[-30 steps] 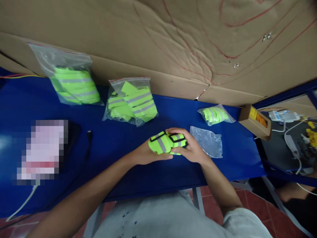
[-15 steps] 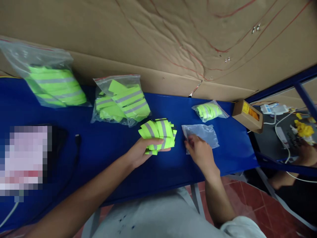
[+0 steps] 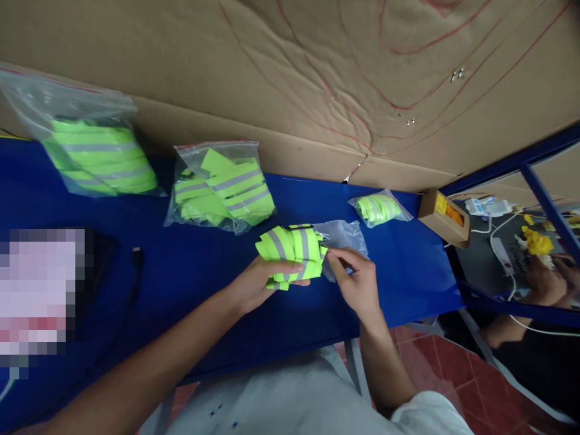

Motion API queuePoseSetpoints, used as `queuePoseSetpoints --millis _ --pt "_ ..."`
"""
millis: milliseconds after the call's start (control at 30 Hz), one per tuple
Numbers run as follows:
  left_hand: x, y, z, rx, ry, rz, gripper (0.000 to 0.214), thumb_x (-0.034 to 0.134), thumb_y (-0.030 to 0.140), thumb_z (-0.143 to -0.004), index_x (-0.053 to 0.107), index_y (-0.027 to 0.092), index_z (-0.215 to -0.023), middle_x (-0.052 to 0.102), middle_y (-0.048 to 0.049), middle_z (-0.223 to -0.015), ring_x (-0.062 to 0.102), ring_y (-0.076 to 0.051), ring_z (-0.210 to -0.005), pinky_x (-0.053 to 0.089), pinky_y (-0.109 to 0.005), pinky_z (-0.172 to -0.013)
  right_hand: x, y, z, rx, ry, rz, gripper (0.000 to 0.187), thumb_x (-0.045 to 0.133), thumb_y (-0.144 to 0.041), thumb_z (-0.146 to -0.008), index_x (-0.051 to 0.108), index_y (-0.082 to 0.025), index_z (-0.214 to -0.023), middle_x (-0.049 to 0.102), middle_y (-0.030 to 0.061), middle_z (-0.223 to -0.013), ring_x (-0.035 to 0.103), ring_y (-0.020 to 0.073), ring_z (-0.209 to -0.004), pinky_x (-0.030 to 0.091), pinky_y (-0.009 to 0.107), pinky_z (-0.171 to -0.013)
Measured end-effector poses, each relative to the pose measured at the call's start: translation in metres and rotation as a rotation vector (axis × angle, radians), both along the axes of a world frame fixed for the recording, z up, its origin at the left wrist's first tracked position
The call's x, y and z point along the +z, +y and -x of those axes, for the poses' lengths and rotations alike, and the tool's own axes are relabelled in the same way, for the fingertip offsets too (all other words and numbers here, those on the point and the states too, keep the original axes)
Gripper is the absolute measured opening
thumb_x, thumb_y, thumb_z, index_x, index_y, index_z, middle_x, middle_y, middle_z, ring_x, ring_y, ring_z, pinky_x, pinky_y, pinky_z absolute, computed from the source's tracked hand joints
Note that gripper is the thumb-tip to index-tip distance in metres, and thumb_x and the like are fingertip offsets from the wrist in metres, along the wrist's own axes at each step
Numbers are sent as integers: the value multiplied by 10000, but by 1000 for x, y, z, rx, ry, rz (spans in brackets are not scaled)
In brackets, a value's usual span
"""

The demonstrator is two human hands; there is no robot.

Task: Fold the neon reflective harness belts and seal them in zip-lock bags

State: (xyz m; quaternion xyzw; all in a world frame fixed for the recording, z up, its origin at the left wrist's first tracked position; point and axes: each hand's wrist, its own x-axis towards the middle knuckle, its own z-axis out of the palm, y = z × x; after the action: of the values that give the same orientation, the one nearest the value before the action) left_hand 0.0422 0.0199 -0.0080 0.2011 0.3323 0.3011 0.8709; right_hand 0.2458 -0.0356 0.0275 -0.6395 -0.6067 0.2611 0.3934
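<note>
A bundle of neon-yellow reflective strips with grey bands sits in my left hand, thumb on top and fingers underneath. My right hand is closed in a pinch on a clear plastic bag, right beside the bundle's right end. The bag looks flat, and its near part is hidden behind the bundle and my fingers. Behind the bundle lies a clear zip bag of similar strips. A larger filled zip bag leans at the far left.
On the blue table a small filled bag and a cardboard box stand at the back right. A cable and a blurred-out object lie left. Beyond the blue frame are another person's hands.
My right hand has drawn the clear bag left, up against the bundle. My left hand keeps its hold on the strips. The view has shifted slightly.
</note>
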Motion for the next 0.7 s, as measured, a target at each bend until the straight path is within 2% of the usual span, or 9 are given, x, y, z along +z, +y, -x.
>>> queuePoseSetpoints --millis 67,167,267,367,500,567,700 --pt "0 -1 -2 2 22 -12 632 930 204 -681 744 205 -1285 799 -97 -1160 757 -290 -1047 689 -349 -780 2 1 -1 -104 19 -45 159 666 -293 -992 805 -219 -1017 779 18 -914 699 133 -758 537 243 -672" --pt "0 -2 -3 -7 46 -27 578 925 194 -696 758 199 -1249 798 -95 -1174 752 -295 -1080 692 -364 -808 2 2 1 -147 -113 -199 151 665 -259 -997 802 -216 -1043 776 25 -921 701 139 -777 559 260 -701" --pt "2 -1 1 -29 30 16 448 918 169 -696 793 188 -1126 809 -74 -1105 758 -260 -1004 695 -355 -780 -3 2 2 -99 -330 -339 215 640 -189 -1008 785 -212 -1165 782 54 -1006 732 155 -875 590 285 -798" --pt "7 1 6 -63 -34 125 367 903 142 -679 807 174 -1033 812 -68 -1025 755 -230 -898 692 -335 -724 -9 1 -1 -1 -471 -391 305 618 -154 -1016 752 -226 -1280 779 75 -1079 743 174 -979 602 309 -878" --pt "13 4 9 -18 -69 185 521 876 99 -652 785 179 -1159 809 -68 -976 750 -225 -840 677 -306 -654 -12 2 -4 46 -584 -443 321 622 -145 -1011 757 -243 -1285 777 72 -1041 743 181 -935 604 328 -850" --pt "14 4 8 7 -70 188 595 859 85 -663 757 187 -1241 810 -62 -965 750 -223 -836 671 -298 -647 -12 1 1 53 -563 -444 318 628 -136 -1004 756 -233 -1278 779 72 -1041 748 181 -937 605 327 -866" --pt "13 1 5 39 -76 214 658 833 79 -684 721 206 -1319 816 -57 -996 756 -229 -876 658 -291 -669 -16 -2 20 -5 -385 -433 328 589 -106 -1011 727 -210 -1291 787 80 -1097 765 175 -1000 620 289 -900"
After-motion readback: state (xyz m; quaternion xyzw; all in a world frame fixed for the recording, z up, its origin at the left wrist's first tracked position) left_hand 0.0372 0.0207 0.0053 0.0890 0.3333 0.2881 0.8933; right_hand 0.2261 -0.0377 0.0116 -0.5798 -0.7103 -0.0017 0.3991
